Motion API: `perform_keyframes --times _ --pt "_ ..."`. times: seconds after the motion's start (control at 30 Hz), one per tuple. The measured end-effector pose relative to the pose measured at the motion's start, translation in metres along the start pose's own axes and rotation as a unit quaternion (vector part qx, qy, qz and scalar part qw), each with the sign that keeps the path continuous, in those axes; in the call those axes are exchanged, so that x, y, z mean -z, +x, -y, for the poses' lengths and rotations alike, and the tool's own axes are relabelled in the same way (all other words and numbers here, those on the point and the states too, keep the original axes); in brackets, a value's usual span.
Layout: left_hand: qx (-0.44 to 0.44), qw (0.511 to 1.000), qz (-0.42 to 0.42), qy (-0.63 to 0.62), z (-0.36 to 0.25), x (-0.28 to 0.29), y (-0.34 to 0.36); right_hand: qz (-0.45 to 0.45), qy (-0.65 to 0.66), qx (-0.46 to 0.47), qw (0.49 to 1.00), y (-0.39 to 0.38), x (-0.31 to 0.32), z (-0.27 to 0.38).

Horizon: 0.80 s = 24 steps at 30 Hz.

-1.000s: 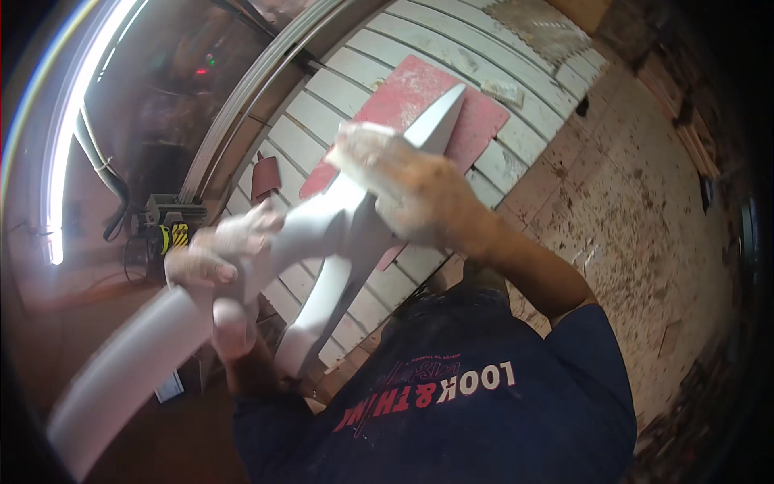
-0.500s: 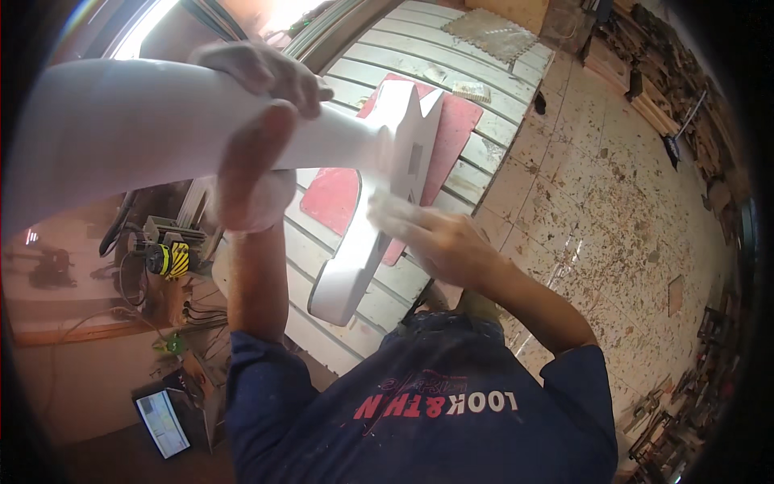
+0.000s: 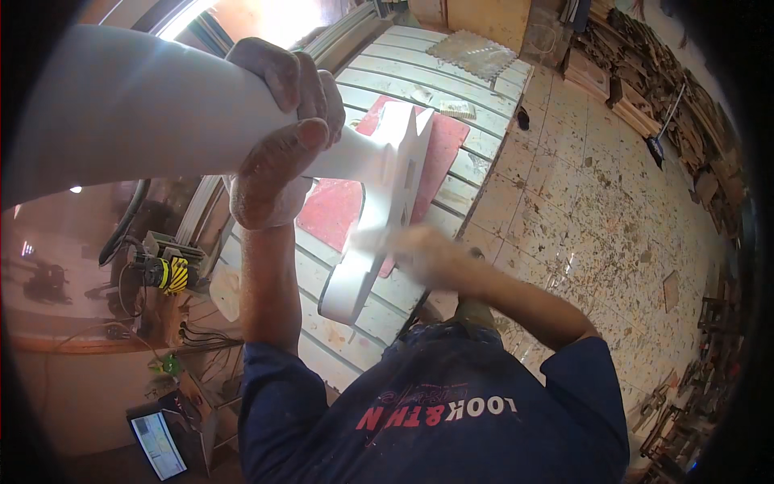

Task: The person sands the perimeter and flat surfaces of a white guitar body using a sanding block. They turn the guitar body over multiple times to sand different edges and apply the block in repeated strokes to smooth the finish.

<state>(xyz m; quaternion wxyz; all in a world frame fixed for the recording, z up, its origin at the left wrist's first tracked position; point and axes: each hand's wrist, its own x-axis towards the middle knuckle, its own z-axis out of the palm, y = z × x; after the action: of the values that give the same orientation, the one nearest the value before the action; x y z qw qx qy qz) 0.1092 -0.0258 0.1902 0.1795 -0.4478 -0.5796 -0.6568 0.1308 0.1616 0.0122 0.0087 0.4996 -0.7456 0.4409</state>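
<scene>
A large smooth white shaped piece (image 3: pixel 185 105) reaches in from the far left, with a broad rounded shaft. It narrows into a curved head with a pointed notch, slots in its side and a hooked lower end. My left hand (image 3: pixel 278 165) is wrapped round the shaft, its thumb and fingers dusted white. At the head's lower curve my right hand (image 3: pixel 423 254) is smeared by motion; its fingers reach the white surface, and whether they hold anything is hidden. Beneath the head lies a red board (image 3: pixel 330 210) on a white slatted table (image 3: pixel 387 52).
A scalloped beige panel (image 3: pixel 472 55) and a small ribbed block (image 3: pixel 457 108) lie on the table. Debris litters the tiled floor (image 3: pixel 597 234). Wood scraps (image 3: pixel 677 105) are piled at right. A black-and-yellow power tool (image 3: pixel 171 275) and a screen (image 3: pixel 157 445) stand at left.
My left hand stays round the shaft while the view shifts slightly. My right hand has moved down along the head toward its hooked end and is more blurred.
</scene>
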Motion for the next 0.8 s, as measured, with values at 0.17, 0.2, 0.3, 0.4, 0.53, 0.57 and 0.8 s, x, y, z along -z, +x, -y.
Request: perform_keyframes --times 0.17,0.2,0.3,0.4,0.53,0.57,0.8 --pt "-0.007 0.996 -0.056 -0.072 0.001 0.007 0.001 -0.047 0.076 0.029 0.996 0.0 -0.015 0.032" --pt "-0.012 0.996 -0.056 -0.071 -0.001 0.008 0.001 -0.045 0.008 0.061 0.997 -0.002 -0.014 0.034" --pt "-0.017 0.995 -0.073 -0.062 -0.001 0.007 -0.007 0.07 -0.092 -0.098 0.988 0.019 0.003 0.026" --pt "-0.007 0.995 -0.068 -0.07 0.0 0.009 -0.006 0.074 -0.047 -0.075 0.993 0.005 -0.004 0.04" --pt "-0.02 0.995 -0.062 -0.078 0.001 0.014 -0.004 0.069 0.031 -0.022 0.997 0.015 -0.011 0.029" --pt "-0.019 0.994 -0.056 -0.088 0.004 0.015 -0.002 0.082 0.031 -0.032 0.996 0.023 -0.013 0.023" --pt "-0.029 0.994 -0.054 -0.085 0.007 0.013 -0.006 0.085 0.031 -0.04 0.995 0.018 -0.009 0.039"
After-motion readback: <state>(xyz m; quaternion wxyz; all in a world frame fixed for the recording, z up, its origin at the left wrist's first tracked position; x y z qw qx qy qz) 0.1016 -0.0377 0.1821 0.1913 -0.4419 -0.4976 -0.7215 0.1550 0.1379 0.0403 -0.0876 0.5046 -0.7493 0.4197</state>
